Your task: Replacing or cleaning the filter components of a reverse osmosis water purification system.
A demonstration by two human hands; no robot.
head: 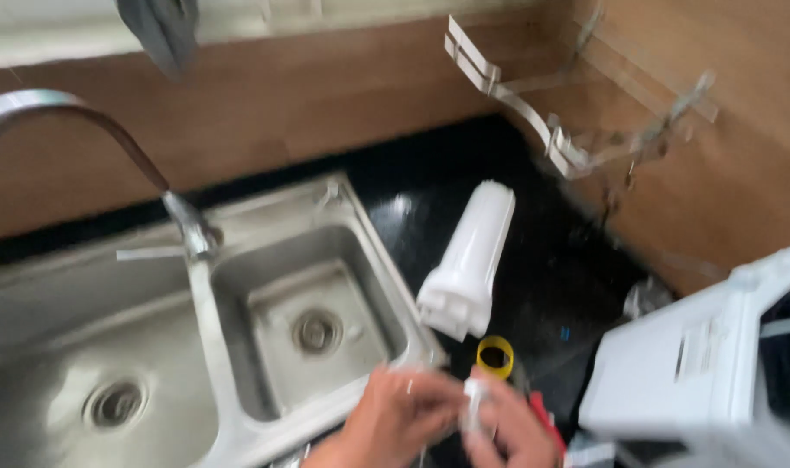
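A small white part (pixel 474 403), blurred, sits at the bottom edge of the view, pinched between the left hand (pixel 395 416) and right hand (pixel 512 429), fingers of both closed around it; this looks like a fitting or unwrapping step, calling for a steady two-handed grip. At its twelve o'clock lies a yellow ring (pixel 495 356), beyond it a white filter housing (pixel 468 260) on the black counter (pixel 551 277); the steel sink (pixel 265 347) lies at nine o'clock, a white appliance casing (pixel 689 364) at three.

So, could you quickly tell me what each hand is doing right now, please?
Left hand: fingers curled against a small white part; blur hides how firm the grip is.
Right hand: closed around the same small white part.
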